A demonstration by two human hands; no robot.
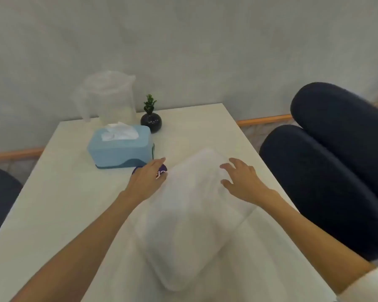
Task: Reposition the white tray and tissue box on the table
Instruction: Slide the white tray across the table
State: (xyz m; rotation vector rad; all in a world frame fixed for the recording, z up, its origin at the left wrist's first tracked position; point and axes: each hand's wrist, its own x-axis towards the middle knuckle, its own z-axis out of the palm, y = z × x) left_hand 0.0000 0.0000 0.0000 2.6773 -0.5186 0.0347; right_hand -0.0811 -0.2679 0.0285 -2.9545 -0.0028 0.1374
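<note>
A white rectangular tray [190, 216] lies slanted on the white table [63, 214], blurred in the frame. My left hand [147, 182] is at the tray's far left edge, over a small dark purple object [162, 168]. Whether it grips that object or the tray is unclear. My right hand [241, 179] hovers with spread fingers over the tray's far right part. A light blue tissue box [120, 147] with a white tissue sticking out stands at the back left, just beyond my left hand and apart from it.
A clear plastic jug [106, 99] and a small green plant in a round black vase [151, 122] stand at the table's back edge by the wall. Dark blue chairs [327, 171] stand close to the right side, another at the left edge.
</note>
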